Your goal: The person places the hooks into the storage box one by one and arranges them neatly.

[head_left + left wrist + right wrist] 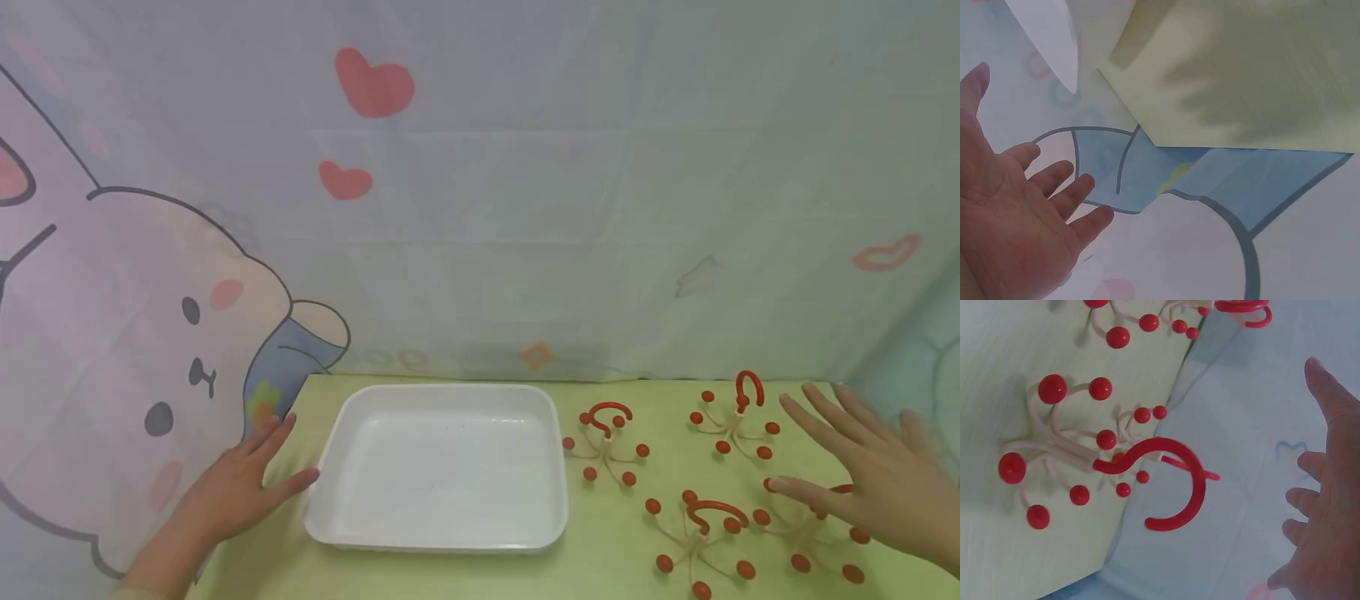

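In the head view my left hand (236,492) is beside the left wall of a white rectangular tray (435,475), fingers spread and thumb tip right at the rim. My right hand (885,475) is held out at the right with fingers apart, holding nothing. It overlaps part of the front right hanger (806,533), a cream piece with several red-balled prongs and a red hook. Similar hangers stand between the tray and that hand: one close to the tray (607,450), one at the back (737,423), one in front (698,546).
Everything stands on a pale yellow-green table (600,533). Right behind it hangs a cloth backdrop (510,250) printed with hearts and a rabbit. The cloth also runs along the left side, and a bluish cloth (918,358) closes off the right.
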`<state>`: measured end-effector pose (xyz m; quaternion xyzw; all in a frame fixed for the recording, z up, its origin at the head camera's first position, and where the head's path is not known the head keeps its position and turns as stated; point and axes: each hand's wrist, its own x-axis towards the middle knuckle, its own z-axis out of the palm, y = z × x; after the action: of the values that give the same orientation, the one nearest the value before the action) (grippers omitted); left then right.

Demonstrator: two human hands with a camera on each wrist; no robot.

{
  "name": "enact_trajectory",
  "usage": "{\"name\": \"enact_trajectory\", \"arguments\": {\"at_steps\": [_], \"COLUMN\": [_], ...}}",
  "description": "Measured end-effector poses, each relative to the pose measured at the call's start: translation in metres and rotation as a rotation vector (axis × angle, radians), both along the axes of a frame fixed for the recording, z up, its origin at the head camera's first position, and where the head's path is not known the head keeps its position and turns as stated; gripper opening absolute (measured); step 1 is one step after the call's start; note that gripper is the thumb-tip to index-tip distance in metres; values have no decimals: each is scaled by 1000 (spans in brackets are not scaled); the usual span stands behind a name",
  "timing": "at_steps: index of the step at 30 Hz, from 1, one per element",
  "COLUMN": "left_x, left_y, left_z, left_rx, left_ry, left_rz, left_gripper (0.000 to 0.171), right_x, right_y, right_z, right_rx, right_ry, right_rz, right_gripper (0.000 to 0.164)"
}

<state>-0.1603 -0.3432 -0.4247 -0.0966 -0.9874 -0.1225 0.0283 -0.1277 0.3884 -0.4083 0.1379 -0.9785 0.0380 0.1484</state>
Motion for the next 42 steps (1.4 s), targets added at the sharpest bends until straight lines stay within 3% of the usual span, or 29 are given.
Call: {"name": "enact_trajectory", "arguments": {"at_steps": [10,19,30,36,42], "left_x": [-7,-15,-21,-25,-25], "left_y": [6,9,4,3,5], "left_z": [8,17,6,-6,-17], "left_rx": [66,116,395,623,775], "left_ry": [-51,-169,-302,-420,-485], "left_rz": [-15,4,18,101,205], "left_gripper": [95,106,98,94,87], "right_x": [-25,-46,-66,-72,-81], "right_y": [-30,-55,-91,-103,-111], "right_z": [20,27,41,46,44], "right_rx": [-24,-109,-264,-303,-350], "right_ry": [-41,-86,-226,-287,-326], "right_rz": [134,265,359,355,381], "right_gripper": [113,106,101,102,96]}}
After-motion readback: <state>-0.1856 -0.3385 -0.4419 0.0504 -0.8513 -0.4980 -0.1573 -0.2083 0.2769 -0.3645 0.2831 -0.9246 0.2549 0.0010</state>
